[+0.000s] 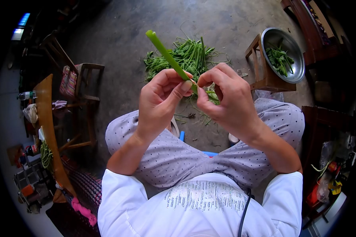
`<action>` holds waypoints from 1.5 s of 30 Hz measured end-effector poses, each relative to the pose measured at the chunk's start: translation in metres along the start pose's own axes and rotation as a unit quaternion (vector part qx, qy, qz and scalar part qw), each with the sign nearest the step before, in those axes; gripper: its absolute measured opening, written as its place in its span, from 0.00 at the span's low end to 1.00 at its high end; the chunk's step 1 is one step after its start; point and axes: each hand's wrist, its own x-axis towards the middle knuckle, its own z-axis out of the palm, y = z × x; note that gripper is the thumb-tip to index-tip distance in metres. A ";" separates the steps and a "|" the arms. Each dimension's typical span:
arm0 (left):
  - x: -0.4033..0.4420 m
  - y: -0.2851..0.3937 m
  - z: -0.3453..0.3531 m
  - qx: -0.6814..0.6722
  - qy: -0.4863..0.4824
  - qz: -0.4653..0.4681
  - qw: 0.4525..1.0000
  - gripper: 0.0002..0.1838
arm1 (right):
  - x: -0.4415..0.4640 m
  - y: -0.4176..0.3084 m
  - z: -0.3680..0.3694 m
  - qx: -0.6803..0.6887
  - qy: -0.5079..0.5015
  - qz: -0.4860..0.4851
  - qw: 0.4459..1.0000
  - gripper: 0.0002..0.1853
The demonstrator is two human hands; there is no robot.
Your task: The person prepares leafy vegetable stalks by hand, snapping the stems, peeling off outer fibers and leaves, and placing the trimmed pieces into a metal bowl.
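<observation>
left hand [158,98]: thumb and fingers clamped on a green stalk [166,53], which rises above the lap, tilted left. right hand [231,96]: thumb and forefinger pinched together on the stalk's lower end, remaining fingers curled. floor beyond the hands: a heap of leafy greens [182,57]. to the right: a metal basin [292,44] on a wooden stool [265,85], containing cut greens [280,61]. white shirt [205,221]: rows of chest print, not legible. far left: a bottle [26,95], markings too small to read.
</observation>
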 end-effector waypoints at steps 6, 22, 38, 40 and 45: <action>0.000 -0.002 -0.001 0.023 0.010 0.017 1.000 0.10 | 0.004 0.006 -0.004 0.112 -0.004 0.063 0.992 0.05; 0.014 0.017 -0.029 0.045 0.109 0.057 0.991 0.09 | 0.010 0.048 -0.043 0.302 -0.140 0.192 0.923 0.05; 0.001 0.035 -0.060 0.019 0.148 0.102 0.984 0.10 | 0.004 0.059 -0.045 -0.095 -0.158 0.150 0.971 0.08; 0.001 0.031 -0.054 -0.001 0.107 0.079 0.991 0.11 | 0.007 0.038 -0.038 -0.048 -0.133 0.119 0.983 0.07; 0.002 0.016 -0.035 -0.056 0.064 0.031 0.996 0.10 | 0.007 0.002 -0.022 0.058 -0.051 -0.001 0.997 0.06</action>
